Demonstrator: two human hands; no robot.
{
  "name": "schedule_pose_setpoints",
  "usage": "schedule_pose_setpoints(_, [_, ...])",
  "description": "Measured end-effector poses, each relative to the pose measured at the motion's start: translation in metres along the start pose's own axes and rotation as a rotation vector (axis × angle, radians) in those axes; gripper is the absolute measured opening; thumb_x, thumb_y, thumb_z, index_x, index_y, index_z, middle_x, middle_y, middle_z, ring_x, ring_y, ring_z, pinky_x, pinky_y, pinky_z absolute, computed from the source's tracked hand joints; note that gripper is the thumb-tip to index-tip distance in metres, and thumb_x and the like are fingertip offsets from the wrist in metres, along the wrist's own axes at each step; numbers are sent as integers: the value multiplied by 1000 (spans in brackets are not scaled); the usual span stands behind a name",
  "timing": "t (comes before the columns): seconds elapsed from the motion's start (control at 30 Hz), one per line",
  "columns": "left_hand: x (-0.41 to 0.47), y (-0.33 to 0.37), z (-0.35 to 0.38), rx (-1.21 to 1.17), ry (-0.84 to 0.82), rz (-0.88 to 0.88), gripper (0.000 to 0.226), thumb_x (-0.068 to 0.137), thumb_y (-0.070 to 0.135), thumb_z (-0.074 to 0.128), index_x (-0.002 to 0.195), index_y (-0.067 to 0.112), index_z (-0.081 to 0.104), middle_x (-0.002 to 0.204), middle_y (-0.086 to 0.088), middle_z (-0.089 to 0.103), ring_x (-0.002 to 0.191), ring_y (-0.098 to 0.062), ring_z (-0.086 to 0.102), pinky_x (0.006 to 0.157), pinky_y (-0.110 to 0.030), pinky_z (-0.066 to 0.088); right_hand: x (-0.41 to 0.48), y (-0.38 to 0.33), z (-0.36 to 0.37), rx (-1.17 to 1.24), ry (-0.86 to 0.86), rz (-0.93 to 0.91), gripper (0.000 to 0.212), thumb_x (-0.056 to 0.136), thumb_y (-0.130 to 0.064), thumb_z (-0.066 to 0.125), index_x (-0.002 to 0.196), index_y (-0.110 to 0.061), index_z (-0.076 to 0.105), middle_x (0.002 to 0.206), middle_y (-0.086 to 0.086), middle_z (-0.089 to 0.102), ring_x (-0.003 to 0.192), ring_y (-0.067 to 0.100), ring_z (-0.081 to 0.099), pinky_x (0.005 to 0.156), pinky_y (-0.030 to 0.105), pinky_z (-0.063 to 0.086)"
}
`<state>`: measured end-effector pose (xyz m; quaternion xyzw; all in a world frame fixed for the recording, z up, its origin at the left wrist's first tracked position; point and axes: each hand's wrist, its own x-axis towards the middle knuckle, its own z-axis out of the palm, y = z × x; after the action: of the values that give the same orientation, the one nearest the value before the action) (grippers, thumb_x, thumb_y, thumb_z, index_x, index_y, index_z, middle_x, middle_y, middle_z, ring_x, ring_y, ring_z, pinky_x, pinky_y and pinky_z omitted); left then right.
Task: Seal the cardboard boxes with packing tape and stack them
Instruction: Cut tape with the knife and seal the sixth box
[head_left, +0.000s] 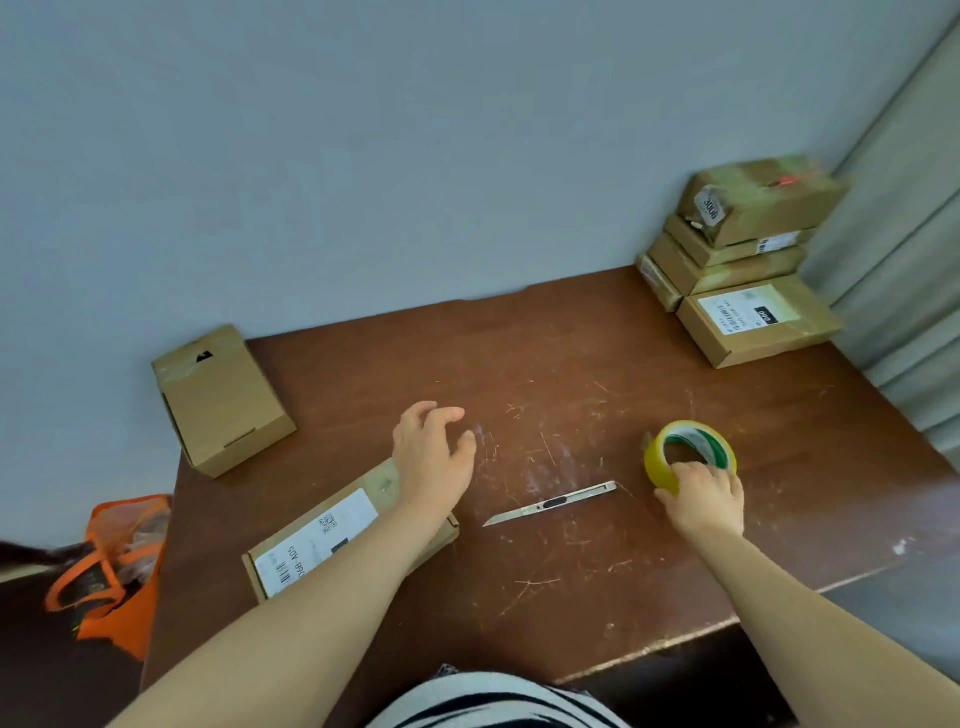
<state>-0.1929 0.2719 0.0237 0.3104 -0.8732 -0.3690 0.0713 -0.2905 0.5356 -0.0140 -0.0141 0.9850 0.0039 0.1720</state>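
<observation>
A flat cardboard box (332, 535) with a white label lies at the table's left front, partly under my left forearm. My left hand (434, 452) hovers above the table just past that box, fingers relaxed and holding nothing. My right hand (704, 501) grips the near side of a yellow roll of packing tape (688, 454) standing on the table at the right. Another cardboard box (221, 400) sits at the left rear corner. A stack of several boxes (748, 234) stands at the right rear corner, with a labelled box (758, 322) in front of it.
A silver utility knife (550, 504) lies between my hands, blade out and pointing left. The brown scratched table (571, 582) meets a grey wall behind. An orange bag (111, 566) sits off the table's left edge. A curtain (904, 260) hangs at the right.
</observation>
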Motion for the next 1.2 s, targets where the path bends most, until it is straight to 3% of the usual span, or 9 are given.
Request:
schedule_pose_setpoints(0.13, [1,30,1,-129,-121,44,39,94,10,50,132,20,52,134,1,49,124,-15,43,104,-26,35,-6,-12,-27,266,5,-164,35,98,-29,50,128,-11,53,119,9,63,117,29,53,107,33,25])
schedule_pose_setpoints(0.23, [0,54,-3,-321,-241,-4,44,94,5,47,136,17,49,129,2,53,118,-12,48,96,-22,37,-27,-33,-53,842,-237,-324,31,90,-16,64,120,-6,60,104,5,59,97,20,55,89,29,40])
schedule_pose_setpoints(0.3, [-1,67,-7,-421,-295,-30,46,92,5,49,136,16,50,130,2,53,120,-12,47,94,-22,35,-40,-44,-64,979,-380,-441,12,88,-5,64,100,-8,65,85,2,58,78,15,53,74,23,42])
schedule_pose_setpoints(0.53, [-10,66,-15,-427,-246,52,16,89,11,64,102,13,73,102,3,66,97,-8,58,79,-14,45,-53,-68,-80,996,-463,-546,12,89,-2,60,96,-11,62,80,-2,62,73,10,59,66,17,47])
schedule_pose_setpoints(0.77, [-6,60,-17,-244,-100,84,17,93,21,61,98,10,73,92,0,68,90,-18,62,83,-36,51,-49,-69,-84,1002,-534,-644,11,89,-13,64,99,-11,65,85,1,66,75,9,61,71,19,50])
schedule_pose_setpoints(0.9, [-1,52,-12,-193,-84,-22,22,95,24,57,95,10,74,93,-5,71,89,-21,64,83,-40,52,-46,-67,-79,1051,-584,-650,15,89,-14,64,102,-7,67,85,5,70,74,10,64,70,20,50])
schedule_pose_setpoints(1.0, [4,46,-8,-342,-111,-190,29,94,18,60,74,0,70,76,-9,66,76,-22,62,77,-40,57,-45,-73,-77,1083,-567,-632,25,88,-24,64,102,-4,67,80,1,69,70,11,64,66,23,50])
schedule_pose_setpoints(1.1, [10,48,-6,-490,-152,-356,32,94,14,60,63,8,63,66,-8,63,69,-18,60,64,-25,55,-33,-70,-85,1060,-515,-581,31,87,-29,66,99,0,67,81,8,69,70,17,64,67,29,52])
schedule_pose_setpoints(1.2, [17,54,-3,-504,-139,-382,28,93,14,61,65,11,63,65,-6,62,61,-12,59,52,-16,49,-21,-60,-89,962,-595,-637,14,89,-18,64,95,-5,67,82,5,68,71,13,63,66,21,51])
